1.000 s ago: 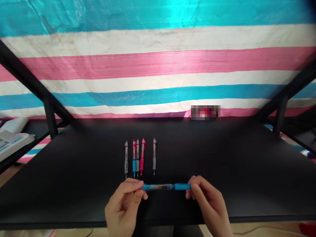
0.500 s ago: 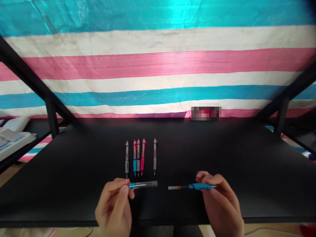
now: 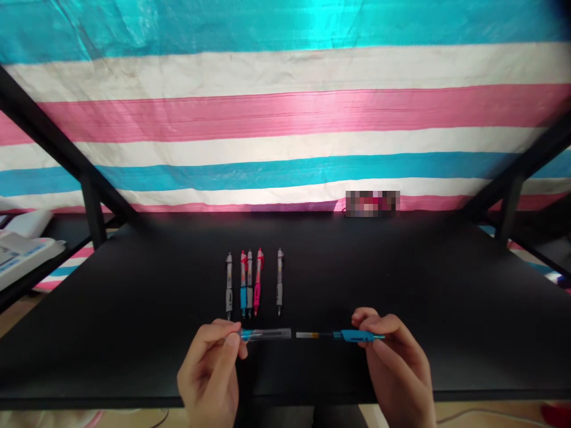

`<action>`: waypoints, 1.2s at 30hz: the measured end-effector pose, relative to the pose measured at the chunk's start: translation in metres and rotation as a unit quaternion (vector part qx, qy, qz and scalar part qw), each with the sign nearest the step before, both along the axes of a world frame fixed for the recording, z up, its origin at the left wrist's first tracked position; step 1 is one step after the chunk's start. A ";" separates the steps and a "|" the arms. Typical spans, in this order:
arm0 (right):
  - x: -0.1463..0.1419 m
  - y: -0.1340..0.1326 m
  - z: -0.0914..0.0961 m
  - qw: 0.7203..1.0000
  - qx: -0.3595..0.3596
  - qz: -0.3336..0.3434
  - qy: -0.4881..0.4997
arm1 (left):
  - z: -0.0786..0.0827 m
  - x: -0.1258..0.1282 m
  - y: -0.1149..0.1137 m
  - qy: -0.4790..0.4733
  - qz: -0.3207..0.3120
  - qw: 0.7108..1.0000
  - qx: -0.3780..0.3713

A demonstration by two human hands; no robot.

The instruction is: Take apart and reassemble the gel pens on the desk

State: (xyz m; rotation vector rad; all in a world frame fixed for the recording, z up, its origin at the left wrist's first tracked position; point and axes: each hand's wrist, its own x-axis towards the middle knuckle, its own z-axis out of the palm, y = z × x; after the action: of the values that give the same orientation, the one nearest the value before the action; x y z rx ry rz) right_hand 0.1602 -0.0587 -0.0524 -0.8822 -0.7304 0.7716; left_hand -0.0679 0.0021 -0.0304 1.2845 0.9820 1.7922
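Note:
My left hand [image 3: 214, 368] pinches the blue end of a clear pen barrel [image 3: 270, 334], its open end pointing right. Opposite it, my right hand [image 3: 395, 356] is closed on a blue pen grip section [image 3: 357, 336]. From that section a refill [image 3: 312, 335] sticks out leftward, its pale tip just short of the barrel's mouth. The two parts are roughly in line, apart by a small gap, held above the black table. Beyond my left hand lie several whole pens, among them a grey pen [image 3: 229, 288], a pink pen [image 3: 257, 284] and another grey pen [image 3: 279, 284].
The black table [image 3: 423, 279] spreads under both hands, with a blurred-out item [image 3: 371, 204] at its back edge. A striped sheet [image 3: 285, 113] hangs behind. Dark frame bars [image 3: 91, 196] rise at the sides, and a white device [image 3: 27, 255] sits at far left.
My hands have come closer together: the barrel has moved right and the refill left, narrowing the gap between them. The pens on the table have stayed put.

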 end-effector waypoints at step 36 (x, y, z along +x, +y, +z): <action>0.001 -0.006 -0.009 0.930 -0.052 0.047 -0.361 | 0.004 0.009 -0.013 -0.021 -0.053 0.991 -0.119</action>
State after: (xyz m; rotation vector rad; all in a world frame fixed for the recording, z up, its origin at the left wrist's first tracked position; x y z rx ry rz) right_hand 0.1609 -0.0650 -0.0615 -1.2528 -1.3987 0.5612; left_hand -0.0589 -0.0108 -0.0265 1.1250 1.0506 1.5632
